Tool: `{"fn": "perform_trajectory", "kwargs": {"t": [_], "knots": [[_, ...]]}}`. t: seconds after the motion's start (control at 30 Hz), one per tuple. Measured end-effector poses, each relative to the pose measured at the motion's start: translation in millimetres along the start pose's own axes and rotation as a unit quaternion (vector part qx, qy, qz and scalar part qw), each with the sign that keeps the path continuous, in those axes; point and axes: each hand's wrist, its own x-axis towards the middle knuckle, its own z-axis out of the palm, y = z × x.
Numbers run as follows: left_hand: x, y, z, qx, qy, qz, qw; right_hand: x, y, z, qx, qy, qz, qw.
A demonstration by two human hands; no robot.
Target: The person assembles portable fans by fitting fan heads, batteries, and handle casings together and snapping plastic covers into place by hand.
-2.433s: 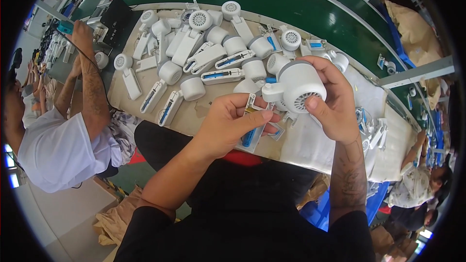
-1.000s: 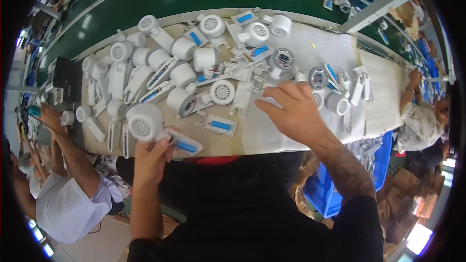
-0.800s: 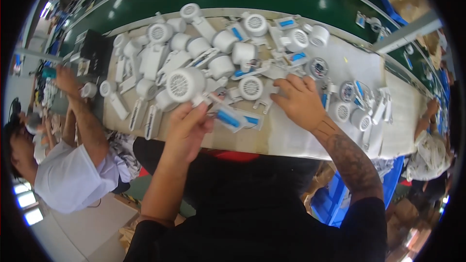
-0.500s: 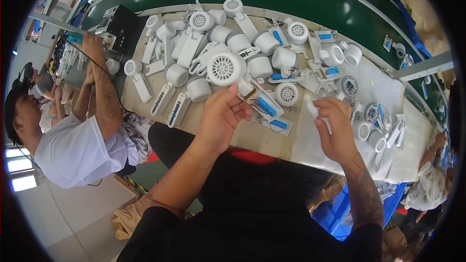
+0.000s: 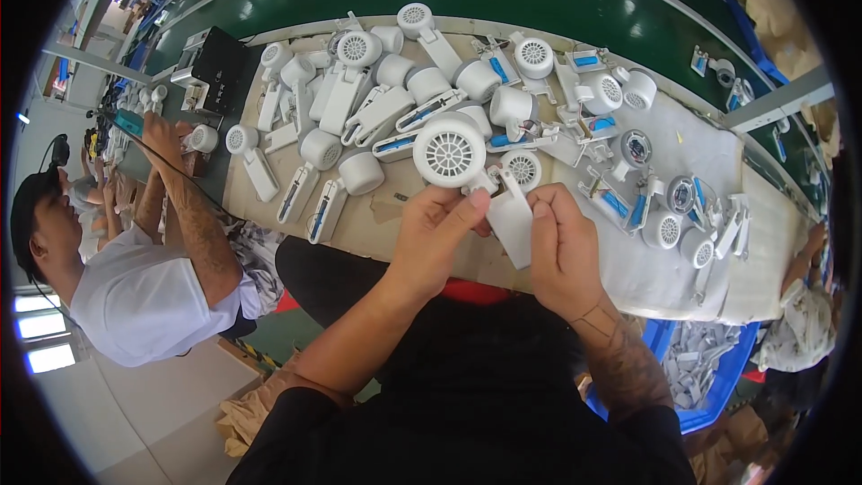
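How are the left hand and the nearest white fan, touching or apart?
Touching. The head view shows the left hand gripping the nearest white fan below its round head.

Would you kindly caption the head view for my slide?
Left hand holds a white fan-like unit, right hand at its handle, at a cluttered worktable.

A black short-sleeved top is worn, and tattoos mark the right forearm.
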Motion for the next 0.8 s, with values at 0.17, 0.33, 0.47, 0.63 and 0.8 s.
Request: {"fn": "perform_trajectory", "kwargs": {"t": [0.17, 0.33, 0.47, 0.63, 0.8], "knots": [[-5, 7, 7, 0.096, 0.015, -0.016, 0.995, -1, -2, 8, -0.059, 0.037, -0.044, 0.997], [-10, 16, 1, 0.051, 0.013, 0.041, 0.998, -4, 6, 2, -0.113, 0.08, -0.151, 0.979], [-10, 29, -16, 0.063, 0.009, 0.034, 0.997, -2, 2, -4, -0.038, 0.03, -0.112, 0.992], [-11, 33, -21, 0.035, -0.017, 0.041, 0.998, 3, -2, 8, 0.052, -0.099, -0.047, 0.993], [-14, 23, -29, -0.019, -0.023, 0.087, 0.996, -1, 2, 24, 0.122, -0.077, -0.032, 0.989]]}}
